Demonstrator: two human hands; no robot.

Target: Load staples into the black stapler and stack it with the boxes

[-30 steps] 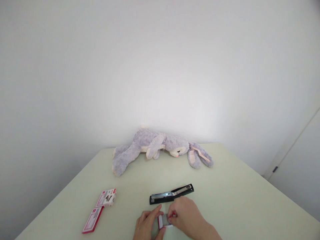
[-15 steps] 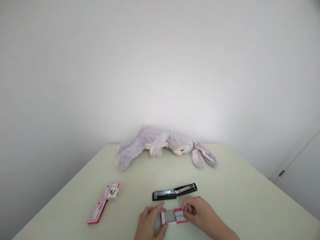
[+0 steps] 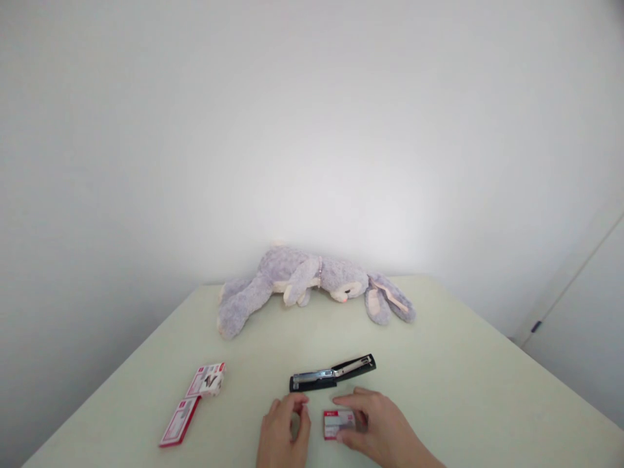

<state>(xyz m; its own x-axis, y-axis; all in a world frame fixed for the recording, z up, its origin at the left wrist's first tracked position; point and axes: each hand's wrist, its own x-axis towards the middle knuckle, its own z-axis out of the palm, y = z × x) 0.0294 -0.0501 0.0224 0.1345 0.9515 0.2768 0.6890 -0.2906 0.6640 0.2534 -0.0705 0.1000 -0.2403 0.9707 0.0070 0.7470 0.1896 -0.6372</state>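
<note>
A small red-and-white staple box [image 3: 332, 424] lies on the table with its sleeve closed. The thumb and fingers of my right hand [image 3: 377, 426] grip it from the right, covering its right end. To the left of the box, my left hand [image 3: 285, 432] has its thumb and index fingertips brought together in a pinch. What sits between those tips, if anything, is too small to tell. Just beyond both hands rests a black stapler [image 3: 334, 375], opened out flat so that its metal staple channel shows.
Two more red-and-white boxes lie at the left, touching corner to corner: a farther one [image 3: 201, 377] and a nearer one [image 3: 179, 421]. A lilac plush rabbit [image 3: 292, 273] lies on its side along the table's back edge, against the wall [image 3: 312, 130].
The staple box, whose tray stuck out leftward before, is now closed up. My left hand has come off its left end and pinched its fingertips. The view has shifted slightly.
</note>
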